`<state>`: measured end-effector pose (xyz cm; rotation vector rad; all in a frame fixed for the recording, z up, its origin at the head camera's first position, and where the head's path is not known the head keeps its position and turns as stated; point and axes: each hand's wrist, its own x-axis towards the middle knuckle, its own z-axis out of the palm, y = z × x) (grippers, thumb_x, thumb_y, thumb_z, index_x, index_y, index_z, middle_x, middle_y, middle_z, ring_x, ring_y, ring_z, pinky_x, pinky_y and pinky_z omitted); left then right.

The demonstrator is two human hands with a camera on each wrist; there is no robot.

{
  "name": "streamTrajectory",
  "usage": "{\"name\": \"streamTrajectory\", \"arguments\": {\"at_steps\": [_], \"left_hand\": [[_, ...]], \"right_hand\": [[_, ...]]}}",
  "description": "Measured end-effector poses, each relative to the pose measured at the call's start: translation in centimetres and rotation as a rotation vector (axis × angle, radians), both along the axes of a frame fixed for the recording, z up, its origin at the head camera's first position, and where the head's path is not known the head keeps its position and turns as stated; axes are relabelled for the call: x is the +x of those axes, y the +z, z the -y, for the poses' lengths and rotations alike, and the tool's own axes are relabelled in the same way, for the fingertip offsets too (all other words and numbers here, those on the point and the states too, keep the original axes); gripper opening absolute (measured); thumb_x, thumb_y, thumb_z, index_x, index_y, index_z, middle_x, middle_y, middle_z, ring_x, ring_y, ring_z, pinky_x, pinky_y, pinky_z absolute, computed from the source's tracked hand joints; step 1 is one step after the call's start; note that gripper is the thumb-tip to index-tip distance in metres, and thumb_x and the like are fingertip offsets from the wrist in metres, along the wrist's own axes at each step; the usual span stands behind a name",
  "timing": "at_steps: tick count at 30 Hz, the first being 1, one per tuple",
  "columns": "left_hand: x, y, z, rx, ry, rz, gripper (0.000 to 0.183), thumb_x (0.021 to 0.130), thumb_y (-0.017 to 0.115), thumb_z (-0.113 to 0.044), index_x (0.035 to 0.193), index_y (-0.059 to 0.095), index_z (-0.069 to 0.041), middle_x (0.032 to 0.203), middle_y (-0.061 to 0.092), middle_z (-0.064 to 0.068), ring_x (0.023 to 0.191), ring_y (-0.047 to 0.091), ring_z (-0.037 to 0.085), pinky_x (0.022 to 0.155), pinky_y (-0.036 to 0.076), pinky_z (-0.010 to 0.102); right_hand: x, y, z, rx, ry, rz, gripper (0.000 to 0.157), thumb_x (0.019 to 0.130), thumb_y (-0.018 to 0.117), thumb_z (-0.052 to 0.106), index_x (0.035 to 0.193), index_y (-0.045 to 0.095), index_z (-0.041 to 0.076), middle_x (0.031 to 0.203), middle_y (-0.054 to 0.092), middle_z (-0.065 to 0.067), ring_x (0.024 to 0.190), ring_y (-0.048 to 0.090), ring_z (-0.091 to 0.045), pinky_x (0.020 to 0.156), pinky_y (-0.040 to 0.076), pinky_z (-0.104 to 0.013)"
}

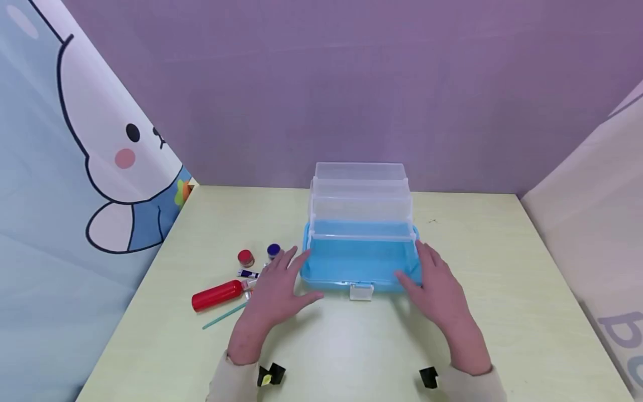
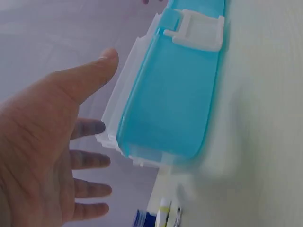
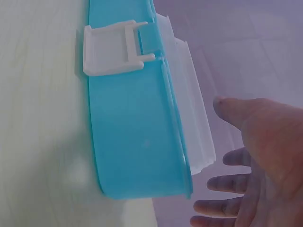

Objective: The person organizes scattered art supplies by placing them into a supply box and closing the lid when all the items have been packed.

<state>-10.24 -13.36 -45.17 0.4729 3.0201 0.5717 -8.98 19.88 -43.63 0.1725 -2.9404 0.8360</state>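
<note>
A blue plastic box (image 1: 359, 262) stands on the table, with its clear trays (image 1: 360, 209) raised and tilted toward the back. A white latch (image 1: 361, 292) hangs at the front. My left hand (image 1: 278, 290) is at the box's left end, fingers spread and thumb out; in the left wrist view its fingers stand apart from the wall. At the right end, my right hand (image 1: 438, 282) has its fingers extended beside the box and its thumb near the front corner. Neither hand holds anything. Whether the right fingers touch the box I cannot tell.
Left of the box lie a red bottle (image 1: 217, 296), a teal brush handle (image 1: 224, 316), a red-lidded jar (image 1: 245, 258), a blue-lidded jar (image 1: 273, 250) and a small tube (image 1: 248, 273). My left hand partly covers this group. A purple wall (image 1: 361, 95) rises behind the table.
</note>
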Motion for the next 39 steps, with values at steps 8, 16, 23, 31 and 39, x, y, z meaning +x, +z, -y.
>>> {"name": "streamTrajectory", "arguments": {"at_steps": [8, 16, 23, 31, 39], "left_hand": [[0.5, 0.1, 0.9, 0.048, -0.010, -0.025, 0.080, 0.082, 0.066, -0.062, 0.148, 0.042, -0.025, 0.148, 0.041, 0.005, 0.135, 0.037, 0.029, 0.103, 0.036, 0.058], [2.5, -1.1, 1.8, 0.134, -0.044, -0.043, 0.069, 0.086, 0.067, -0.054, 0.144, 0.047, -0.025, 0.146, 0.045, -0.001, 0.132, 0.042, 0.023, 0.101, 0.042, 0.050], [3.2, -1.4, 2.0, 0.180, -0.045, -0.035, 0.062, 0.088, 0.067, -0.049, 0.143, 0.048, -0.026, 0.142, 0.048, -0.004, 0.128, 0.047, 0.021, 0.098, 0.045, 0.047], [4.2, -2.0, 2.7, 0.261, -0.032, 0.058, 0.054, 0.094, 0.061, -0.042, 0.144, 0.047, -0.027, 0.142, 0.046, -0.013, 0.131, 0.044, 0.013, 0.103, 0.041, 0.043], [5.3, -2.2, 2.8, 0.460, 0.081, 0.250, 0.046, 0.098, 0.057, -0.038, 0.142, 0.045, -0.037, 0.142, 0.046, -0.012, 0.131, 0.043, 0.019, 0.103, 0.040, 0.050]], "right_hand": [[0.1, 0.1, -1.1, -0.099, -0.071, 0.052, 0.074, 0.098, 0.052, 0.047, 0.148, 0.030, -0.002, 0.144, 0.037, -0.028, 0.126, 0.042, -0.048, 0.092, 0.040, -0.064], [0.0, -0.6, -1.5, -0.242, -0.081, 0.094, 0.063, 0.099, 0.054, 0.035, 0.145, 0.035, -0.004, 0.141, 0.043, -0.026, 0.118, 0.052, -0.045, 0.087, 0.049, -0.056], [-0.8, -1.1, -2.3, -0.411, -0.113, 0.175, 0.062, 0.100, 0.053, 0.036, 0.146, 0.034, 0.000, 0.140, 0.046, -0.025, 0.111, 0.057, -0.041, 0.078, 0.055, -0.042], [-2.3, -1.2, -3.0, -0.575, -0.115, 0.291, 0.061, 0.100, 0.055, 0.027, 0.148, 0.031, 0.000, 0.143, 0.041, -0.028, 0.115, 0.053, -0.043, 0.071, 0.057, -0.032], [-4.1, -0.8, -3.3, -0.501, -0.067, 0.357, 0.063, 0.099, 0.057, 0.023, 0.150, 0.028, -0.001, 0.144, 0.039, -0.029, 0.120, 0.050, -0.046, 0.074, 0.058, -0.040]]}}
